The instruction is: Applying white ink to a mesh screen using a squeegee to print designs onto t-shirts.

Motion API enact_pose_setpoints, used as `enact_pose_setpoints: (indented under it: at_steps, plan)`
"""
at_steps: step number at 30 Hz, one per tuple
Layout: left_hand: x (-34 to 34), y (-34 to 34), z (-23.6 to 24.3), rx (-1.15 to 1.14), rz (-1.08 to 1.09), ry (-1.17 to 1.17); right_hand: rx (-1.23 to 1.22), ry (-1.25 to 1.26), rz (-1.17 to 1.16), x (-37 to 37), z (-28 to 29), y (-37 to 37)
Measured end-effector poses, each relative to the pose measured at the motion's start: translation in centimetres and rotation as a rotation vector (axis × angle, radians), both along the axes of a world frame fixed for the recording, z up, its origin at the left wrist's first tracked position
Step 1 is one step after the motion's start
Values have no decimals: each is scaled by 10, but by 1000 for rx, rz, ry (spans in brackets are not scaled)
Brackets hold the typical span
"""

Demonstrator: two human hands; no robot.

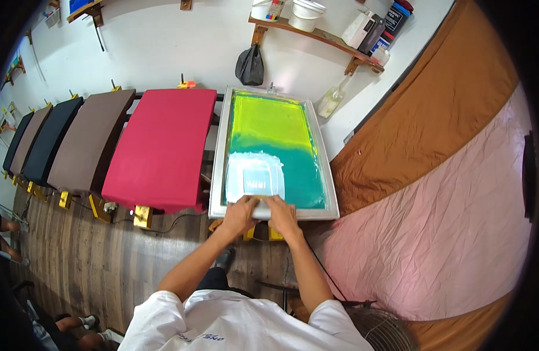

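In front of me lies a screen printing frame (331, 186) with a pale metal rim. Its mesh is yellow-green at the far end and teal towards me, with a patch of pale, whitish ink (237, 175) around a small stencil at the near left. My left hand (240, 215) and my right hand (282, 215) are side by side at the frame's near edge. Both are closed around a squeegee (261, 199), whose tan handle shows only between them; its blade is mostly hidden. The squeegee stands at the near end of the pale patch.
To the left runs a row of print boards, the nearest covered in red cloth (161, 146), others in brown and black. A wall shelf (316, 36) holds tubs and bottles. Brown and pink sheets (421, 222) hang at the right. A fan (383, 330) stands low behind; people sit lower left.
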State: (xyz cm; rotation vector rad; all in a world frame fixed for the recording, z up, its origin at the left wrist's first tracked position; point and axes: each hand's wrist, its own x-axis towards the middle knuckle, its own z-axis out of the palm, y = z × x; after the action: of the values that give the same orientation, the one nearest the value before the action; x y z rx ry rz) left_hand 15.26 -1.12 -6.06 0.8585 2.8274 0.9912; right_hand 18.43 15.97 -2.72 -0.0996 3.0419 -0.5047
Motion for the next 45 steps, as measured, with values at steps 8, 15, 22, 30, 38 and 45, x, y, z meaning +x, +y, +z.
enact_pose_setpoints:
  at_steps: [8, 15, 22, 30, 38, 45]
  plan:
    - [4, -7, 6, -35, -79, -69, -22, -21, 73, 8, 4, 6]
    - [-4, -11, 34, -69, -144, -230, -182, -261, 133, 5, 28, 32]
    - [-37, -37, 59, 452, 417, -264, -461, -31, -37, 4, 36, 134]
    - [-44, -61, -10, 230, 749, -322, -119, -87, -653, 6, -35, 230]
    - [-48, -50, -14, -83, 723, -591, -338, -178, -721, -9, -57, 231]
    - [-46, -87, -81, -590, 165, -211, -378, -222, -656, -11, -55, 236]
